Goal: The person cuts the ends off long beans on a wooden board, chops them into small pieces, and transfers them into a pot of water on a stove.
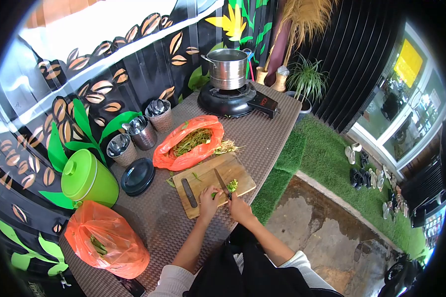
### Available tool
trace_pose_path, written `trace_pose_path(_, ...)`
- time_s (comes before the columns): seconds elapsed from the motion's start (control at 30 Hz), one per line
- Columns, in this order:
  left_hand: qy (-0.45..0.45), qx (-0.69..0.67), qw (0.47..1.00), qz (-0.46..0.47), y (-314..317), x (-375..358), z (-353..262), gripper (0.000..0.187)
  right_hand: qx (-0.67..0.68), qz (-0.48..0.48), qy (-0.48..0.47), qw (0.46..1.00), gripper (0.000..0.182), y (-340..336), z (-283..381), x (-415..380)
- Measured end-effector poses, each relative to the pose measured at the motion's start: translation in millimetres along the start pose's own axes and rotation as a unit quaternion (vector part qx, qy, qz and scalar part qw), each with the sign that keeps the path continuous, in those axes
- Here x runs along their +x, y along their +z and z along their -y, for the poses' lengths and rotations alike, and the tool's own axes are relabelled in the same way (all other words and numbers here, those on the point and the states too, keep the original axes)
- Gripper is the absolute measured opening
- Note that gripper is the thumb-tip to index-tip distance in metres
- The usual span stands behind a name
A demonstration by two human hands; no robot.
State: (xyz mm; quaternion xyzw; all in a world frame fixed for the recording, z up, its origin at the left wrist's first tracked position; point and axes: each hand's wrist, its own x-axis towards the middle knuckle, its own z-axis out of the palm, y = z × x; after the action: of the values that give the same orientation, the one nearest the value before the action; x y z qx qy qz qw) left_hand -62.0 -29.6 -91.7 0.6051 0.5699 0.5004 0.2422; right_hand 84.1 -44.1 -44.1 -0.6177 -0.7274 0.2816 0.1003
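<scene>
And the knife (222,183) is gripped in the R hand (241,210), fingers closed round the handle, blade angled out over the board (208,175). The L hand (209,202) is part-closed, fingertips bunched, w/ a sprig (213,195) apparently pinched there, close to the blade. Cut greens (232,185) are heaped on the board just beside the knife, on the R hand's side. For a clean cut, L fingertips are best curled back, knuckles fwd, thumb tucked; exact thumb pos. can't be told. Short, level strokes are called for, tip kept low, w/ the sprig held flat. The dark tool (189,192), lying L of the hands, would be better shifted off for elbow room. More greens are held in the open bag (166,154), just beyond the board; wrists should be kept clear of its rim.
</scene>
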Motion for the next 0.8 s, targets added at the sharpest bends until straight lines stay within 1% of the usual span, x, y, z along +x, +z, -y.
trace_pose_path(0.03, 0.0, -0.001, 1.0, 0.001, 2.2, 0.1, 0.7, 0.016, -0.001, -0.001, 0.001, 1.0, 0.03, -0.8, 1.3, -2.2)
trace_pose_path(0.1, -0.034, -0.022, 0.998, -0.041, 3.0, 1.0, -1.4, 0.014, -0.017, 0.001, 0.015, 1.0, 0.03, 2.7, 8.1, -6.5)
trace_pose_path(0.23, -0.053, -0.049, 0.996, -0.048, -0.2, 0.5, -7.5, 0.015, -0.022, -0.008, 0.036, 0.999, 0.03, 17.4, 15.9, -5.6)
trace_pose_path(0.3, -0.032, -0.003, 0.999, -0.029, -1.0, -1.2, -4.3, 0.019, -0.005, -0.01, 0.035, 0.999, 0.029, 17.2, 16.4, 4.9)
trace_pose_path(0.33, -0.032, -0.002, 0.999, -0.028, 0.0, -3.0, -1.3, 0.019, -0.005, -0.009, 0.036, 0.999, 0.029, 17.3, 13.1, 9.7)
trace_pose_path(0.4, 0.029, 0.033, 0.998, -0.048, 1.8, -3.2, 1.4, 0.017, 0.007, -0.029, -0.015, 0.999, 0.029, 12.9, 5.9, 17.3)
trace_pose_path(0.53, 0.029, 0.034, 0.998, -0.043, 0.2, -3.5, -2.5, 0.015, -0.01, -0.028, -0.01, 0.999, 0.029, 11.2, 11.1, -1.9)
trace_pose_path(0.6, 0.038, 0.039, 0.998, -0.044, -0.7, -3.1, -4.9, 0.015, -0.024, 0.007, 0.04, 0.999, 0.031, 10.7, 21.3, -11.9)
trace_pose_path(0.73, 0.03, 0.047, 0.997, -0.049, -1.2, -4.1, -5.9, 0.015, -0.012, -0.022, 0.035, 0.999, 0.031, 18.4, 17.4, 6.0)
trace_pose_path(0.8, 0.007, 0.027, 0.997, -0.075, 0.7, -4.3, -4.7, 0.015, 0.013, 0.011, 0.009, 1.0, 0.033, 10.4, 11.1, 18.0)
